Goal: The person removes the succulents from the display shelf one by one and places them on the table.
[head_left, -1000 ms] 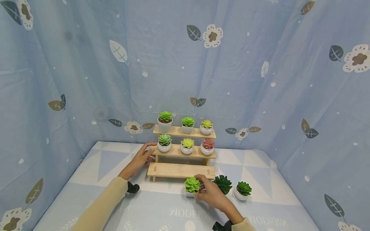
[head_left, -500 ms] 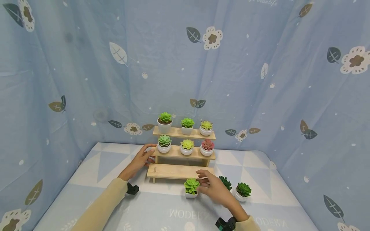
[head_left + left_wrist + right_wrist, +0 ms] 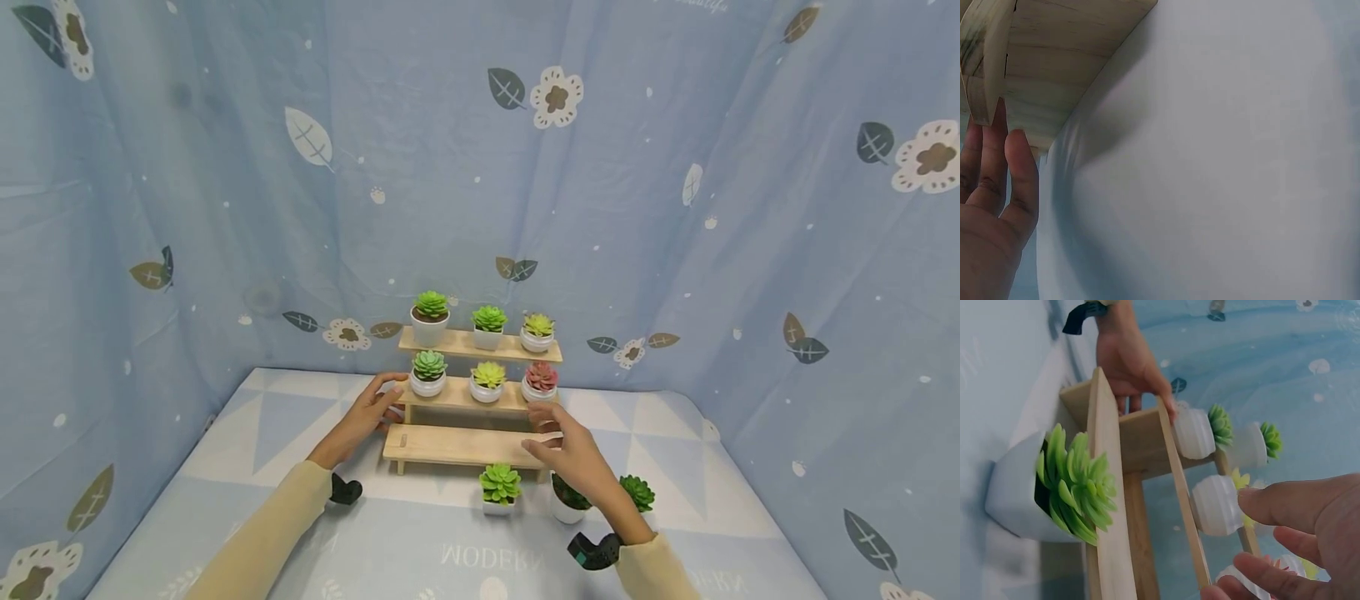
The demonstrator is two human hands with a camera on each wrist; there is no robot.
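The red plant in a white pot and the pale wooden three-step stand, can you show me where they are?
Red plant in a white pot (image 3: 542,375): head view, on its leaves.
Pale wooden three-step stand (image 3: 457,446): head view, lowest shelf.

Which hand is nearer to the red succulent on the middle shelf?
The right hand: its fingers are just in front of the red succulent. The left hand is across at the left end of the wooden stand.
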